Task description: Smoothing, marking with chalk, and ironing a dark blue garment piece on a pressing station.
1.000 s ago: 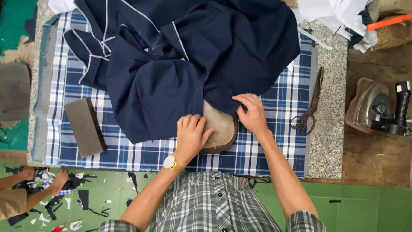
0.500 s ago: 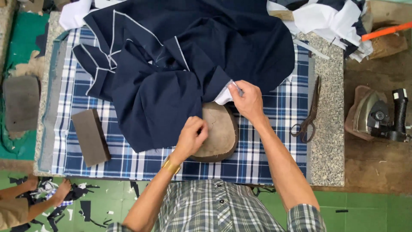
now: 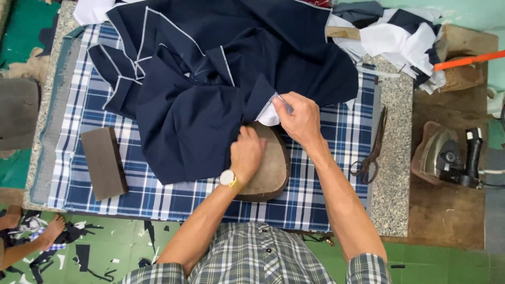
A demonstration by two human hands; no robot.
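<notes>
A navy garment (image 3: 210, 79) with white chalk lines lies bunched on a blue plaid cloth (image 3: 326, 184). My right hand (image 3: 300, 118) pinches the garment's edge and its white lining and has lifted them off a brown padded pressing block (image 3: 271, 171). My left hand (image 3: 247, 152), a watch on its wrist, rests on the left part of that block, fingers curled at the fabric's edge.
A grey rectangular block (image 3: 103, 162) lies at the left on the plaid cloth. Scissors (image 3: 371, 152) lie on the stone table edge (image 3: 397, 173) at right. An iron (image 3: 447, 155) rests on a wooden stand. Fabric pieces (image 3: 400, 37) pile at the back right. Someone's foot (image 3: 52, 231) at lower left.
My right hand has lifted the garment's edge up off the pressing block, showing white lining. My left hand shifted slightly up onto the block. The view has drifted downward.
</notes>
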